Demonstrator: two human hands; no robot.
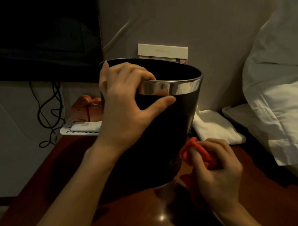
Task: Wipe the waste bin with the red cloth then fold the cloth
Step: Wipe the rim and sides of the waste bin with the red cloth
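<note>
A black waste bin (160, 140) with a shiny silver rim band stands upright on a reddish-brown wooden table (81, 161). My left hand (126, 104) grips its near rim, fingers curled over the edge into the bin and thumb stretched along the outside below the silver band. My right hand (216, 170) holds a bunched red cloth (193, 153) and presses it against the bin's lower right side, near the table top.
A folded white towel (216, 126) lies behind the bin on the right, beside white pillows (277, 104). On the left stand a white tray (80, 128) and an orange box (86, 108). A dark screen (44, 31) and hanging cables (51, 109) fill the left background. A cream card (162, 51) leans on the wall.
</note>
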